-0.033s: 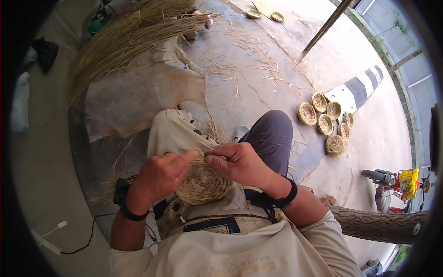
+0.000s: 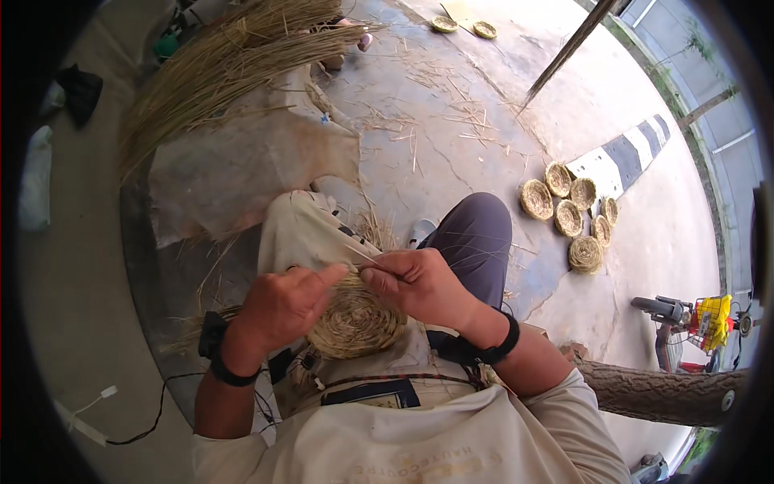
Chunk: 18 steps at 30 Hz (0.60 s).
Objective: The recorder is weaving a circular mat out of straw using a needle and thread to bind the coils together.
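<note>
The right hand (image 2: pixel 419 282) has thumb and fingers pinched together on a thin, pale straw strand (image 2: pixel 364 256) at the far edge of a round woven straw basket (image 2: pixel 359 327). The left hand (image 2: pixel 286 306) is at the basket's left side, its index finger reaching toward the same spot; its thumb and other fingertips are hidden, so I cannot tell whether it clamps the edge or only steadies it.

Around them, the biggest thing is the long straw bundle (image 2: pixel 234 77) at the upper left, overlapping a worn, brownish sheet (image 2: pixel 242 177) on the floor. To the right lie a bark-covered log (image 2: pixel 657 393) and a black-and-white striped panel (image 2: pixel 621 157). Beside the panel sits a cluster of small straw baskets (image 2: pixel 535 199), most with their hollows showing. The basket being handled lies in the person's lap, close to the body; whether its base or its hollow faces up is unclear. Smaller still are the loose stalks (image 2: pixel 476 121) scattered across the floor.

The step in hand looks like working a strand in at the edge. The next move, I judge, calls for a firm pinch near the weave, a finger holding the neighbouring straws aside, and an even pull that does not snap the strand.
</note>
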Each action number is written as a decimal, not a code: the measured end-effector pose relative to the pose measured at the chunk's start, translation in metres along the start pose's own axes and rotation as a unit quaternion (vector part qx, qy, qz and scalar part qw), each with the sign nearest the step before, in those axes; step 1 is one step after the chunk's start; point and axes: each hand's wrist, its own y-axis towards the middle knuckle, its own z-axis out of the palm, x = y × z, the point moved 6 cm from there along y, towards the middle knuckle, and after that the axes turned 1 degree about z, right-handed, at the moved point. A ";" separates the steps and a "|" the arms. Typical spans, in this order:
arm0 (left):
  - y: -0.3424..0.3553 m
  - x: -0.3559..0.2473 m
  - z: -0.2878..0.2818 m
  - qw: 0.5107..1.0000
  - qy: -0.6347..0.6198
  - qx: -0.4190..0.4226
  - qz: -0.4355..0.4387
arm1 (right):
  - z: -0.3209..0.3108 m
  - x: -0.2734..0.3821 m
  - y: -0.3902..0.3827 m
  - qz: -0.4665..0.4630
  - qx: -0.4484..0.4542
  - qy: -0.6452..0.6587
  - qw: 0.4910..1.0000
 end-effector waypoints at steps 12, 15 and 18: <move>0.001 -0.002 -0.001 1.000 -0.001 -0.009 0.006 | -0.066 -0.031 -0.005 0.023 0.090 -0.055 0.994; 0.000 -0.001 0.000 1.000 -0.005 -0.006 0.001 | -0.068 -0.034 -0.007 -0.045 0.157 -0.234 0.958; 0.002 -0.002 0.000 1.000 -0.006 -0.005 0.001 | -0.062 -0.021 0.003 -0.001 0.145 0.056 0.988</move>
